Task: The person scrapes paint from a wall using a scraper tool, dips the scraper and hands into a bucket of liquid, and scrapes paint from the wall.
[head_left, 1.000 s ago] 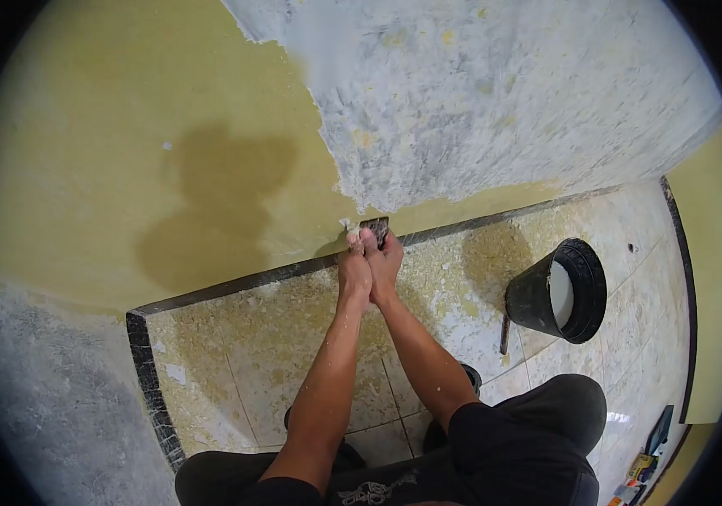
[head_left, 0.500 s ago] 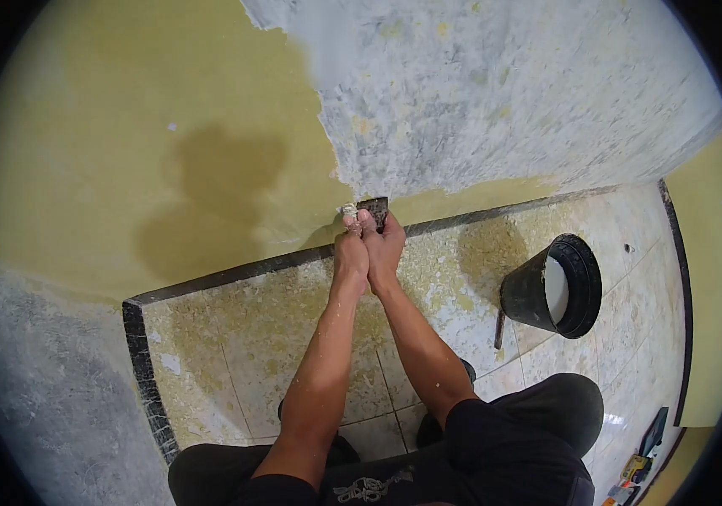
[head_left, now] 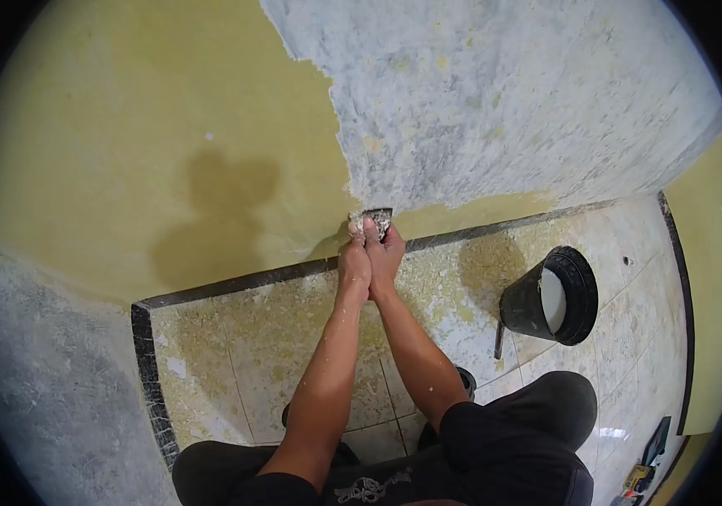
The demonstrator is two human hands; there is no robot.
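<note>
Left hand [head_left: 354, 265] and right hand [head_left: 384, 260] clasp a flat dark-metal scraper [head_left: 385, 217] mid-frame: likely light, stiff, best gripped behind its edge.

Two bare forearms [head_left: 329, 363] stretch forward and converge — the bare left hand [head_left: 354, 261] and bare right hand [head_left: 387, 255] meet side by side, wrists nearly touching, fingers bent — elbows set wider apart.

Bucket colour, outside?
The bucket is black outside; it shows best in the head view.
</note>
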